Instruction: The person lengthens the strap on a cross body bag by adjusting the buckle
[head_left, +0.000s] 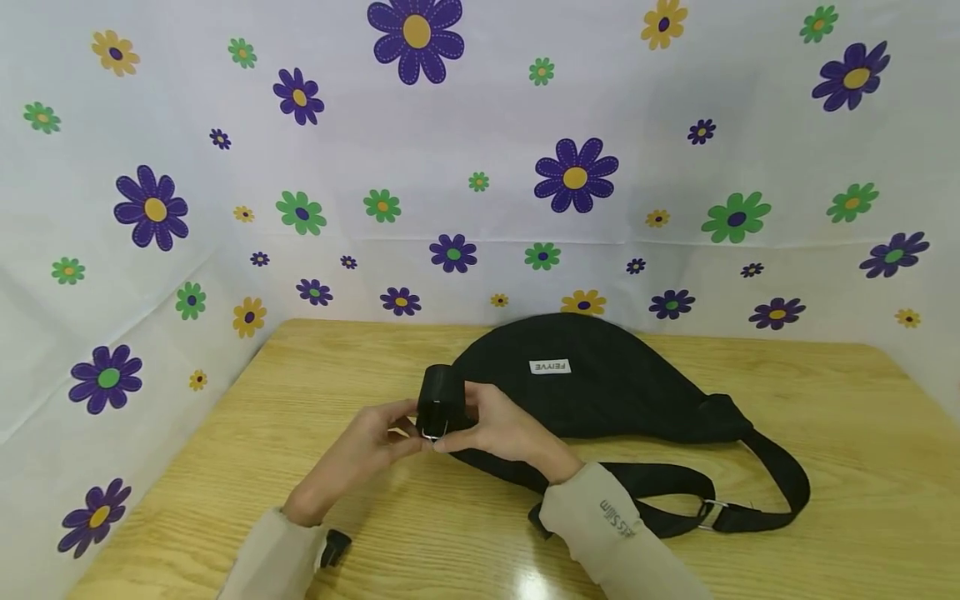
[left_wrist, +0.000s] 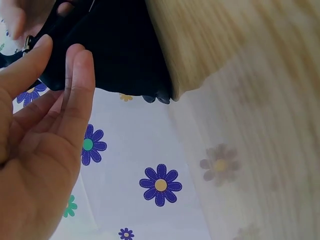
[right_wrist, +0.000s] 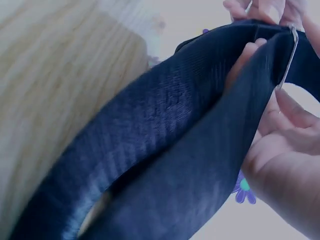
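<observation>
The left hand (head_left: pixel 372 437) and right hand (head_left: pixel 506 425) each have a closed, pinching grip on the black strap (head_left: pixel 442 386), its loop arching upward by a metal ring (head_left: pixel 433 434); the FEIYVE sling bag (head_left: pixel 600 396) lies on the tabletop (head_left: pixel 360 358), long axis left-to-right, tapering right.

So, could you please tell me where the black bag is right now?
In the head view, the black bag lies right of centre on the wood-grained table, just beyond the right hand, before the flowered backdrop.

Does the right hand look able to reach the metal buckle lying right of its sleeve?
Probably, once it lets go: the right hand grips the black strap, but the metal buckle lies uncovered.
</observation>
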